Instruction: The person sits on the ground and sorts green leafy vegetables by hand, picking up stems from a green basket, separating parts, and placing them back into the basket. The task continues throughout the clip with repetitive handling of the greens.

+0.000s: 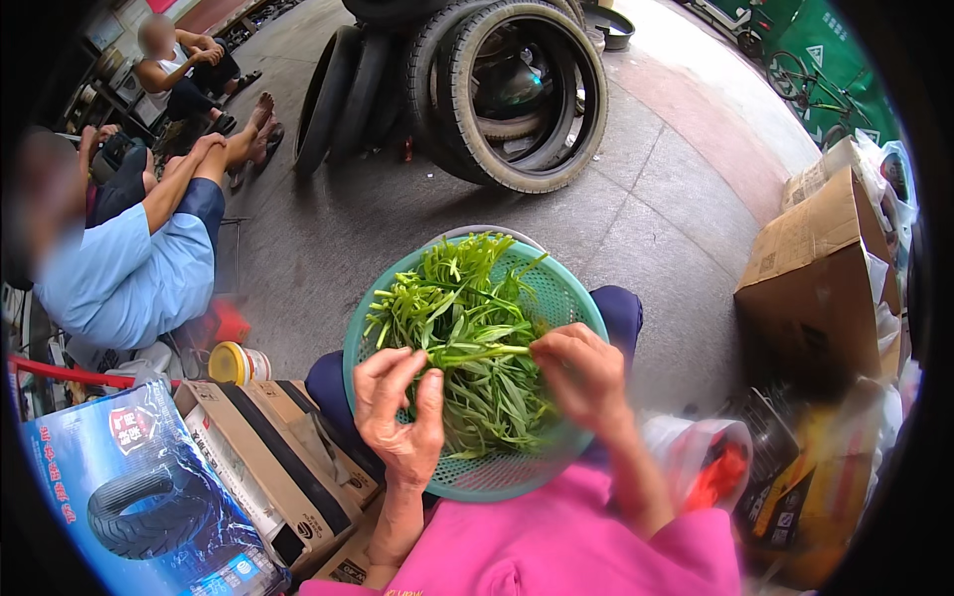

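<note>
A green plastic colander [477, 479] rests on my lap, heaped with narrow-leaved greens that look like water spinach [477, 308]. Over the heap, one water spinach stem [484, 353] stretches sideways between my hands. My right hand [586, 382] pinches its pale end between thumb and forefinger. At the leafy end, my left hand [402, 412] has its thumb and forefinger closed on the same stem, with the palm partly turned up. Part of a pale round rim [484, 230] shows just behind the colander.
Several tyres [527, 184] stand ahead on the paved floor. Cardboard boxes [298, 447] and a blue tyre-picture box [149, 492] lie at left, near a yellow tub [234, 365]. Two seated people are at far left. A large carton [815, 268] and a translucent bucket [696, 447] stand right.
</note>
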A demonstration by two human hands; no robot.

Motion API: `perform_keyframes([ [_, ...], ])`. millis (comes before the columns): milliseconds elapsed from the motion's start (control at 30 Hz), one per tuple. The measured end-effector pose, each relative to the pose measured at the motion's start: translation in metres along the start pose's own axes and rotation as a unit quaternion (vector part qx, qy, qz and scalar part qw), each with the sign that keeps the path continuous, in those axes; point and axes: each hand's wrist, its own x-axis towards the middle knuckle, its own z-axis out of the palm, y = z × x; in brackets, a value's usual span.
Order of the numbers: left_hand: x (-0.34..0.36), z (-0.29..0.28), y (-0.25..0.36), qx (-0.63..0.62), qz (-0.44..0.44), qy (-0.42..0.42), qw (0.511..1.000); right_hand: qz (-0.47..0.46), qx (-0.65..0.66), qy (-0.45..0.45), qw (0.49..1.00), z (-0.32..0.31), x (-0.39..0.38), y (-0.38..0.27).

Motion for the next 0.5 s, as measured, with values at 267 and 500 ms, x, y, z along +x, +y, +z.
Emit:
perform_keyframes([
  [267,0.014,0.004,0.002,0.121,0.212,-0.093,0.965,-0.005,0.017,-0.008,1.000,0.003,0.000,-0.015],
  [500,0.009,0.001,-0.010,0.109,0.254,-0.129,0.952,0.073,0.080,-0.032,0.994,0.002,0.005,-0.029],
])
